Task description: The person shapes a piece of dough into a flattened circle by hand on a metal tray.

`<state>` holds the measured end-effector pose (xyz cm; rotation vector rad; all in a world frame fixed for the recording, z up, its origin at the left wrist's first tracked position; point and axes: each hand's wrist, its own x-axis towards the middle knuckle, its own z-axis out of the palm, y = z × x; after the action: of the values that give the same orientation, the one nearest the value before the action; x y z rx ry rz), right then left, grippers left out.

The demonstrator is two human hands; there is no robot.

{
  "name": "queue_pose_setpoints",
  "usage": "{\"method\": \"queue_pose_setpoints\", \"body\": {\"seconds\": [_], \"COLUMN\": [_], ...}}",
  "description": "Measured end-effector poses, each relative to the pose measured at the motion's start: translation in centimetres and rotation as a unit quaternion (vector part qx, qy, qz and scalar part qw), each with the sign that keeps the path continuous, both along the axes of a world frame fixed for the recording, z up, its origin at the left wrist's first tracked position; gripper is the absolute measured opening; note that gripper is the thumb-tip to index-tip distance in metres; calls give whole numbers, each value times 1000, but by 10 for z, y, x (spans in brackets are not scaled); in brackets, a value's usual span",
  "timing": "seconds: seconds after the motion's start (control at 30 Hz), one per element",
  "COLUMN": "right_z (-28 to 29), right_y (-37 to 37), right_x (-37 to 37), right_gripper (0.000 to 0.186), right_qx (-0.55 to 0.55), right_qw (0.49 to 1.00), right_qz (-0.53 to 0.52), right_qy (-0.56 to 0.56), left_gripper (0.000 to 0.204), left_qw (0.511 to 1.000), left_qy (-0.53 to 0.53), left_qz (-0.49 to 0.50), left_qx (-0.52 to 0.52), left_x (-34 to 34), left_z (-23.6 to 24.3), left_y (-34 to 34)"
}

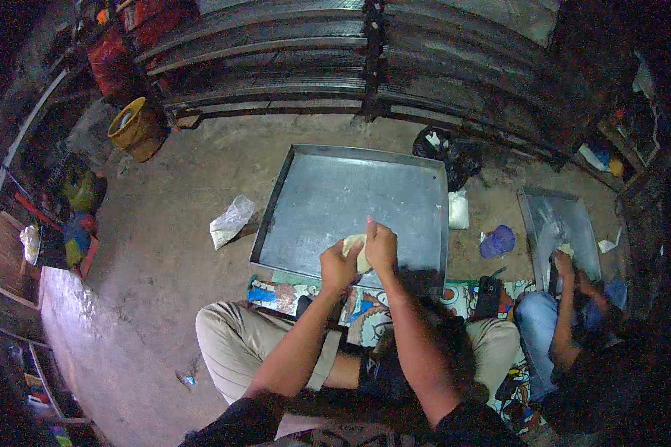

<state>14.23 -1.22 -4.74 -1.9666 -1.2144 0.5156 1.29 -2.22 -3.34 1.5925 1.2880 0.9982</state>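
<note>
Over the near edge of a large shallow metal tray (358, 190), a pale, roundish piece of dough (360, 258) is gripped between both hands. My left hand (337, 268) closes on its left side, thumb toward the middle. My right hand (381, 248) holds its right side with curled fingers. Parts of the dough are hidden behind the fingers. Small pale specks dot the tray's floor.
A clear bag of white powder (231, 221) lies left of the tray. To the right are a white bag (458, 210), a purple item (497, 242) and a black plastic bag (458, 160). Another person's hand (564, 264) works at a smaller tray (585, 216). A yellow bucket (138, 130) stands far left.
</note>
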Motion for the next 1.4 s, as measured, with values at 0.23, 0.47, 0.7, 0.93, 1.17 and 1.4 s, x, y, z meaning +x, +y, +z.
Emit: {"method": "queue_pose_setpoints", "body": {"seconds": [0.23, 0.47, 0.7, 0.93, 1.17, 1.4], "right_z": [12, 16, 62, 73, 117, 94], "right_y": [0, -4, -16, -26, -36, -23], "right_x": [20, 47, 59, 58, 48, 41], "right_gripper": [47, 43, 41, 35, 33, 32], "right_qx": [39, -91, -147, -22, -55, -112], "right_qw": [997, 994, 988, 1000, 993, 982], "right_qz": [-57, 40, 20, -5, -16, 8], "right_qy": [-24, -39, -47, 6, 102, 150], "left_gripper": [30, 37, 71, 68, 70, 70], "left_qw": [992, 974, 891, 847, 896, 799], "left_qy": [110, 218, 353, 300, 376, 517], "left_qz": [-30, -51, 21, -302, -111, -172], "left_qx": [55, -19, 286, 319, 207, 255], "left_x": [19, -16, -16, 25, 18, 41], "left_z": [37, 0, 0, -18, -40, -23], "left_y": [-19, 38, 100, 101, 117, 105]}}
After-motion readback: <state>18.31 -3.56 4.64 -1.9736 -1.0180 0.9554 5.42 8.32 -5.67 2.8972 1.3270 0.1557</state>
